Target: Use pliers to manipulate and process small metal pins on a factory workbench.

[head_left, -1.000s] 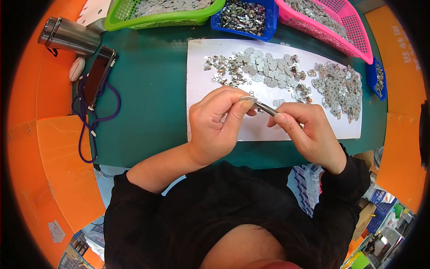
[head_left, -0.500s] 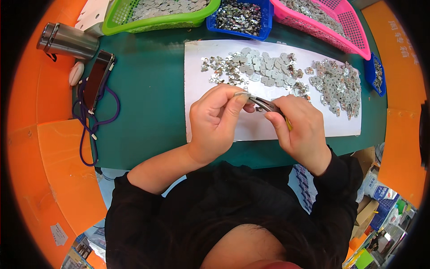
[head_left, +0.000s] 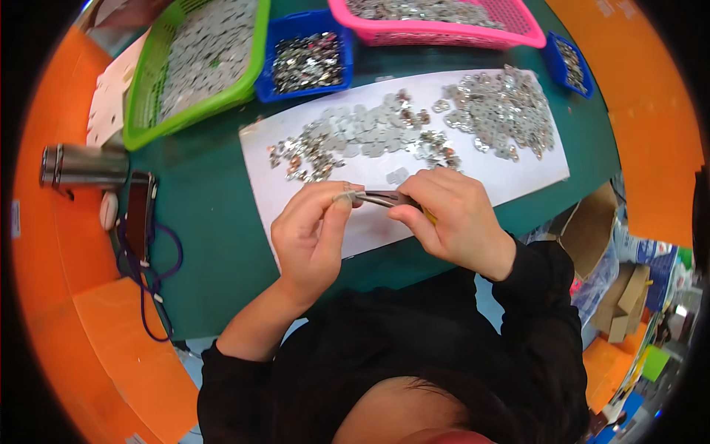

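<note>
Between thumb and fingertips, my left hand [head_left: 309,235] pinches a small flat grey metal plate [head_left: 347,196]. My right hand [head_left: 460,220] is closed around pliers [head_left: 383,197], whose jaws reach to the plate at the left fingertips. Whether the jaws grip the plate or only touch it is too small to tell. Both hands hover over the near part of a white board [head_left: 529,181]. Beyond them on the board lie a heap of flat grey plates [head_left: 366,132], small shiny metal fittings [head_left: 307,157] and, to the right, a larger pile of metal pieces [head_left: 503,111].
Along the back stand a green basket [head_left: 194,111], a blue bin [head_left: 307,93] and a pink basket [head_left: 444,32], all holding metal parts. A small blue tray [head_left: 571,66] sits far right. On the left are a steel flask [head_left: 89,166] and a phone [head_left: 139,214] with a purple cord.
My view has turned, so the table and its contents appear rotated and shifted left. Both hands keep the same hold, with the pliers still at the plate.
</note>
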